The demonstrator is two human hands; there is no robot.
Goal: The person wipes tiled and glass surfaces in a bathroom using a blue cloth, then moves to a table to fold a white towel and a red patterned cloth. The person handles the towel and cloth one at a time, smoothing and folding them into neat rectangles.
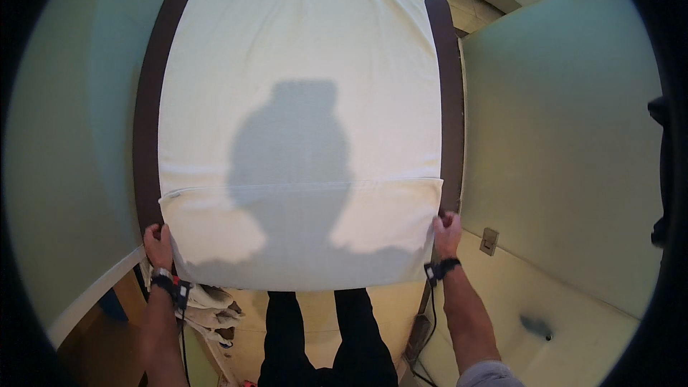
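A white cloth, like a large towel or sheet [306, 134], covers the middle of a padded bed with a dark brown surface [148, 118]. Its near part lies as a folded or overlapping band across the bed, and my shadow falls on it. At the left edge of this band is my left hand [158, 244], its fingers curled at the cloth's side. My right hand [446, 231] is at the opposite edge, fingers bent against the cloth. Whether either hand pinches the fabric is not clear. Both wrists wear dark straps with small devices and cables.
Pale green partitions stand on the left [75, 134] and right [548, 134] of the bed. Below my left wrist are crumpled light cloths [212, 314] beside a wooden frame. A metal wall plate [489, 242] is at the right.
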